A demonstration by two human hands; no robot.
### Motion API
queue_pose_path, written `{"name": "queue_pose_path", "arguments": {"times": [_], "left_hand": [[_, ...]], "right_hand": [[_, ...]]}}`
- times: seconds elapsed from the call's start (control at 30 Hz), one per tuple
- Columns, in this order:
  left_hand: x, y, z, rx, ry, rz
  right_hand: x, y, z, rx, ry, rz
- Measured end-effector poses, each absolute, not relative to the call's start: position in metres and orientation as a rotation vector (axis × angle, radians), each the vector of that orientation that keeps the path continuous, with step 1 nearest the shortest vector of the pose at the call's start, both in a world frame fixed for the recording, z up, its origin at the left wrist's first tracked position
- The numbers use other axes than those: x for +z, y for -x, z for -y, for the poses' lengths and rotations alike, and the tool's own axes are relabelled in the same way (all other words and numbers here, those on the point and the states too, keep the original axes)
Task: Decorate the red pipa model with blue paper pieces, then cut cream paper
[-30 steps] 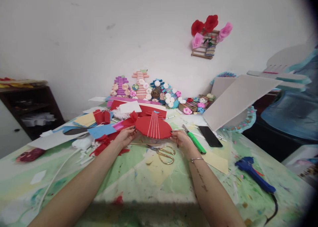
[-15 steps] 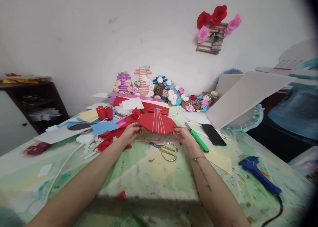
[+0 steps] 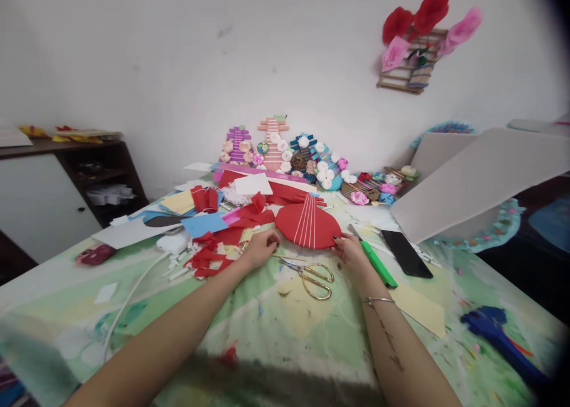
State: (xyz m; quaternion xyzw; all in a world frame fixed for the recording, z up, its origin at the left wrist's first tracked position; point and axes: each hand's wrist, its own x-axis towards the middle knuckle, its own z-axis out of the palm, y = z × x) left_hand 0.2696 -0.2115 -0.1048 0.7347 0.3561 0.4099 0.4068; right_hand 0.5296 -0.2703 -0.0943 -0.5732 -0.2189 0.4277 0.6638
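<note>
A red lute-shaped craft piece (image 3: 307,226) with white strings lies at mid-table, its rounded end toward me. My right hand (image 3: 351,252) pinches its lower right edge between thumb and fingers. Just off its left edge is my left hand (image 3: 262,248), fingers loosely bent and apart from the piece, with nothing visible in them. Gold-handled scissors (image 3: 314,276) rest on the table between my forearms. A green utility knife (image 3: 378,264) lies right of my right hand. Red fabric scraps (image 3: 209,255) are heaped beside my left hand.
Decorated lute-shaped crafts (image 3: 274,145) stand against the wall. A phone (image 3: 406,252) and a blue glue gun (image 3: 494,335) lie to the right, near a large grey board (image 3: 472,181). Paper sheets (image 3: 202,224) and a white cable (image 3: 127,297) are on the left.
My left hand has let go of the red piece's left edge. The piece now rests lower and flatter, still in my right hand. The view has swung left.
</note>
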Motion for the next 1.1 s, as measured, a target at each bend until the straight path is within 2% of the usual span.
{"name": "queue_pose_path", "arguments": {"times": [0.37, 0.93, 1.1], "left_hand": [[-0.095, -0.273, 0.226, 0.954, -2.261, -0.943], [-0.094, -0.276, 0.231, 0.976, -2.181, -1.011], [-0.092, -0.274, 0.233, 0.864, -2.186, -1.013]], "right_hand": [[-0.082, -0.524, 0.275, 1.002, 1.353, 0.448], [-0.088, -0.52, 0.275, 0.927, 1.393, 0.5], [-0.088, -0.52, 0.278, 0.984, 1.397, 0.545]]}}
